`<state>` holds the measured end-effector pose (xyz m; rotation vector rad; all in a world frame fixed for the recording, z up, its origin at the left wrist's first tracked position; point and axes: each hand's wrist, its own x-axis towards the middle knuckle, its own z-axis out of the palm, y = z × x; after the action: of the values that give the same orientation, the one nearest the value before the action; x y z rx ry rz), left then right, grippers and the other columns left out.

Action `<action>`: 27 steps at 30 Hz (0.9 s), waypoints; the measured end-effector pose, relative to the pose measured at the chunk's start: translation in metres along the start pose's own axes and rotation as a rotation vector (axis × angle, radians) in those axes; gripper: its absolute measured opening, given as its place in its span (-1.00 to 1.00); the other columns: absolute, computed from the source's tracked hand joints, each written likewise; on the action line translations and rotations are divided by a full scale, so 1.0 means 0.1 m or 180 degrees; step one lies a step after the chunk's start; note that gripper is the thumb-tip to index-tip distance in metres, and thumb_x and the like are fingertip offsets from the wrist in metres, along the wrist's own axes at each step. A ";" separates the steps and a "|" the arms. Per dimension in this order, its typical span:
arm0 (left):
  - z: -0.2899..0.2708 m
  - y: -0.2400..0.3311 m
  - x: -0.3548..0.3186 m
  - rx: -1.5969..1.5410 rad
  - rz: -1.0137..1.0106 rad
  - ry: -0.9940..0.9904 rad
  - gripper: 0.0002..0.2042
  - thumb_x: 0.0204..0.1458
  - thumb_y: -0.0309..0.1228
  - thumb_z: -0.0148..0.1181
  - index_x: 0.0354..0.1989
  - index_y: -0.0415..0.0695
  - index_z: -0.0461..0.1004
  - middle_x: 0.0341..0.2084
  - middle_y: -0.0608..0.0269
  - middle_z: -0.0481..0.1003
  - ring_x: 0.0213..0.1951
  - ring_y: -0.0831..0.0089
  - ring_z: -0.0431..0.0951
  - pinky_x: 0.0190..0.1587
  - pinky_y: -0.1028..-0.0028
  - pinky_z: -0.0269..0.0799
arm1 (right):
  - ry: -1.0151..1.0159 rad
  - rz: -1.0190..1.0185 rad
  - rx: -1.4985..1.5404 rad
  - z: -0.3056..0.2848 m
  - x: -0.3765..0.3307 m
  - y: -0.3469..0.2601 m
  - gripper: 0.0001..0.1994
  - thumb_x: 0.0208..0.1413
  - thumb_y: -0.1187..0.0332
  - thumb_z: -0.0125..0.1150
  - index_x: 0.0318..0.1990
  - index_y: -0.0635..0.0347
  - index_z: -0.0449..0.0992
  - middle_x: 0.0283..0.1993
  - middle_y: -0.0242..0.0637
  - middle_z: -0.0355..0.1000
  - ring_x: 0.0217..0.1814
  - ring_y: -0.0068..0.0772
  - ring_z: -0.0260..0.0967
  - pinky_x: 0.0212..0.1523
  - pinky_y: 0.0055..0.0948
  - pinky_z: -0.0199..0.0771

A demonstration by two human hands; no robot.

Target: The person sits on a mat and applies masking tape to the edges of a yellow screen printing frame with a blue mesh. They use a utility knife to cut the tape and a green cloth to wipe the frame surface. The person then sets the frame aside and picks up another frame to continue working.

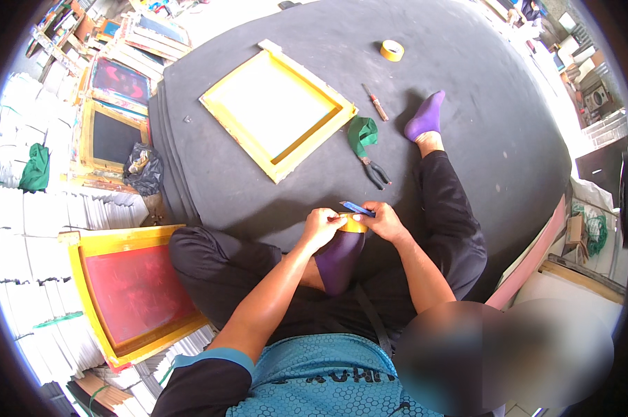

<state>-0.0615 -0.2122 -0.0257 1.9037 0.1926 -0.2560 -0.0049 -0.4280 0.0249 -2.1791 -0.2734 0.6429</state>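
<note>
Over my purple-socked foot, both hands meet at a yellow roll of tape. My left hand pinches its left side. My right hand grips a slim blue tool, which looks like a utility knife, and its fingers also touch the tape's right side. Beyond them lie black-handled pliers, their jaws partly under a crumpled green cloth strip. Farther off rests a yellow wooden frame with a pale mesh. A screwdriver-like tool is to the right of the frame.
Another yellow tape roll sits far back on the dark padded surface. My other foot stretches forward at right. Leaning at left is a red-meshed yellow frame, beside stacked white paper and a black plastic bag.
</note>
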 end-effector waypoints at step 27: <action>-0.42 -0.22 0.05 -0.1566 -0.0833 -0.0773 -0.88 0.21 -0.54 0.30 -0.23 -0.35 0.52 -0.40 0.06 0.60 -0.38 0.37 0.66 -0.31 0.43 0.64 | 0.0805 -0.0090 -0.0872 0.29 -0.10 -0.27 -0.66 0.14 0.02 0.42 -0.18 0.11 0.75 -0.33 -0.16 0.51 -0.25 -0.04 0.53 -0.18 -0.17 0.47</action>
<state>-0.0582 -0.1653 -0.0329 1.3453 0.3100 -0.5590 -0.0280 -0.3956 0.0338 -2.4847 -0.2698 0.3222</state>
